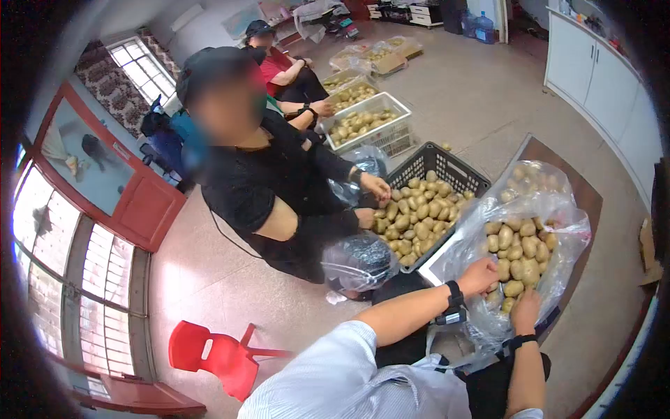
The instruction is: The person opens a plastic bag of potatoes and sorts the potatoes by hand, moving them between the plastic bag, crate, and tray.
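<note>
Brown-green oval kiwifruit (520,248) fill an opened clear plastic bag (565,234) right in front of me. My left hand (479,277) is at the bag's left side, its fingers curled down beside the fruit; what they hold is hidden. Lower right, my right hand (527,309) has its fingers bent around a kiwifruit (509,305) at the near edge of the pile. The bag's loose near end hangs down toward my lap. Both wrists wear black bands.
At my left, a person in black (272,181) reaches into a black crate (436,157) of kiwifruit. White crates (401,115) of fruit stand farther back near another person in red (276,66). A red chair (216,356) is at lower left, white cabinets (593,63) at right.
</note>
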Demonstrator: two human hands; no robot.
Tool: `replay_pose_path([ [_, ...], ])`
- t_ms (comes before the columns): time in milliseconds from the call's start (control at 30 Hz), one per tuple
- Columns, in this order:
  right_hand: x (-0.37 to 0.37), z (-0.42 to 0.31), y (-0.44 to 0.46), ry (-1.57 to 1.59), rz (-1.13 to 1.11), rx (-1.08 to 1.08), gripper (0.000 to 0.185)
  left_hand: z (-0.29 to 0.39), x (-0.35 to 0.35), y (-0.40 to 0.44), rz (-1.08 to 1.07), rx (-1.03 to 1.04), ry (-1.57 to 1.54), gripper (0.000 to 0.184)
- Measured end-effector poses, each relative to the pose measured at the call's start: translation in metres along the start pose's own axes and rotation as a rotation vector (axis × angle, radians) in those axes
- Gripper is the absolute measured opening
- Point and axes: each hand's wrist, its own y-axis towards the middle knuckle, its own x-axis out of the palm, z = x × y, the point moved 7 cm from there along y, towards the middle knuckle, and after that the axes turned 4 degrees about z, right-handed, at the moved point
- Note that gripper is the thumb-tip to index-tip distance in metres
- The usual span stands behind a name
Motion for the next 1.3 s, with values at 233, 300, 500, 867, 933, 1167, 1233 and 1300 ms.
replay_pose_path([
  [233, -0.029, -0.006, 0.012, 0.094, -0.065, 0.126, 0.037, 0.002, 0.002, -0.002, 0.021, 0.027, -0.003, 0.023],
  [300, -0.026, -0.004, 0.013, 0.118, -0.051, 0.130, 0.036, 0.003, 0.002, -0.002, 0.007, 0.037, -0.001, 0.022],
  [500, -0.028, -0.007, 0.015, 0.291, 0.019, 0.091, 0.037, 0.006, 0.003, -0.005, -0.007, 0.005, -0.038, 0.024],
  [867, -0.063, -0.083, 0.020, 0.877, -0.166, 0.150, 0.030, -0.001, 0.009, -0.005, -0.055, -0.159, -0.153, 0.039],
  [933, -0.076, -0.101, 0.023, 0.806, -0.053, 0.015, 0.036, 0.000, 0.015, -0.007, -0.130, -0.176, -0.245, 0.044],
  [1167, -0.071, -0.105, 0.018, 0.859, -0.073, 0.065, 0.036, -0.004, 0.024, -0.009, -0.293, -0.253, -0.302, 0.043],
  [1233, -0.071, -0.104, 0.017, 0.844, -0.062, 0.099, 0.032, -0.006, 0.025, -0.010, -0.291, -0.300, -0.332, 0.040],
  [1300, -0.064, -0.100, 0.016, 0.788, -0.031, 0.058, 0.030, -0.004, 0.025, -0.012, -0.305, -0.304, -0.354, 0.037],
])
